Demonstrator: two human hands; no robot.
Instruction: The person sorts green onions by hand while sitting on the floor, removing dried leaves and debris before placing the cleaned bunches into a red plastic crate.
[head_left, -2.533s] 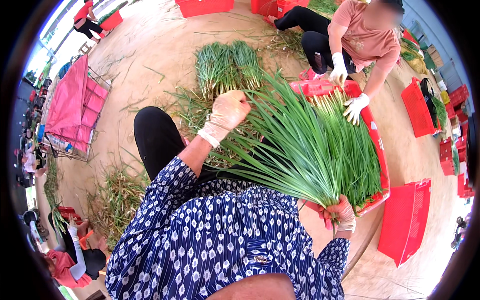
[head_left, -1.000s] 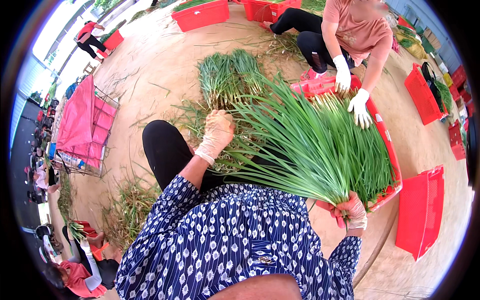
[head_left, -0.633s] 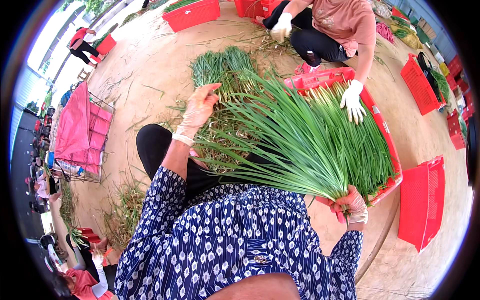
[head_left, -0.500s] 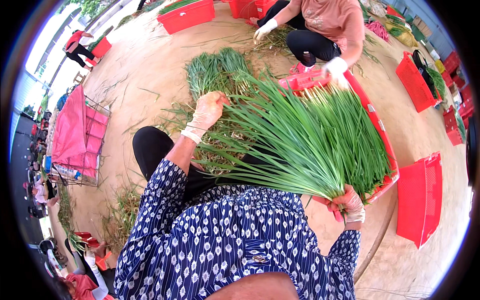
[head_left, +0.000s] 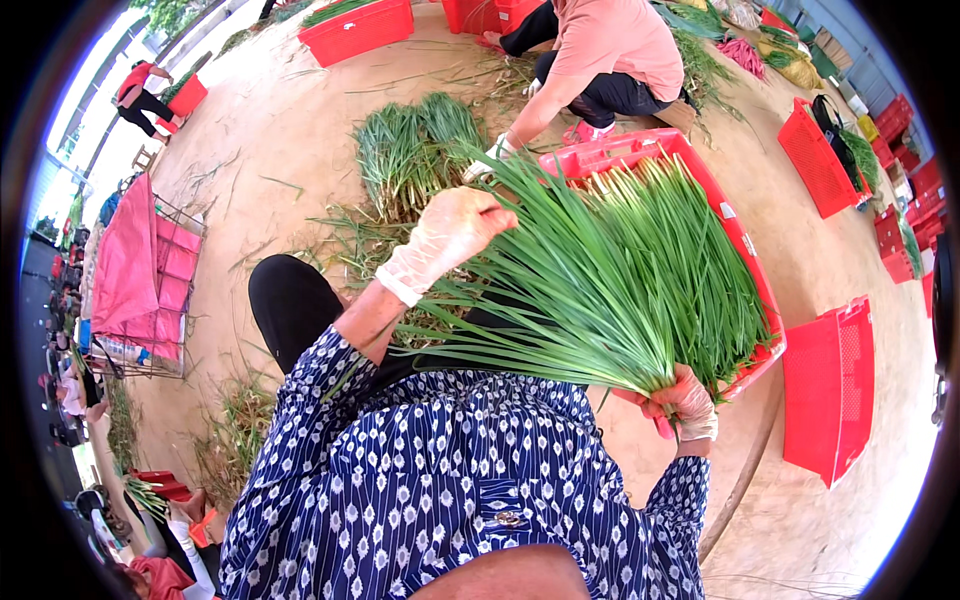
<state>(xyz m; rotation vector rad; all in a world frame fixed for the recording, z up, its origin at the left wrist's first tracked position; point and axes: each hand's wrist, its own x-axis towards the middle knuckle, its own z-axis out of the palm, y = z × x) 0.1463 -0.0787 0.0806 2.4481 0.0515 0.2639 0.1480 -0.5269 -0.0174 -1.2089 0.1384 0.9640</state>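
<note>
My right hand [head_left: 688, 402], in a thin pale glove, is closed around the base of a bunch of long green garlic chives [head_left: 585, 310]. The leaves fan out up and left across my lap. Beside the upper leaves, my gloved left hand [head_left: 445, 238] has thumb and fingers pinched together; whatever is between them is too small to make out. Right behind the bunch stands a red crate [head_left: 745, 240], filled with more garlic chives [head_left: 695, 255] lying with their pale ends at the far side.
A co-worker [head_left: 620, 60] crouches beyond the crate, one white-gloved hand [head_left: 490, 160] by untrimmed chive bundles [head_left: 415, 150] on the ground. Loose trimmings [head_left: 240, 425] lie at left. A red crate [head_left: 828, 390] stands at right, a pink-covered wire frame [head_left: 150, 270] at far left.
My left hand has moved right and up toward the leaves. My right hand keeps its hold on the bunch. The co-worker has leaned over and reached from the crate to the ground bundles.
</note>
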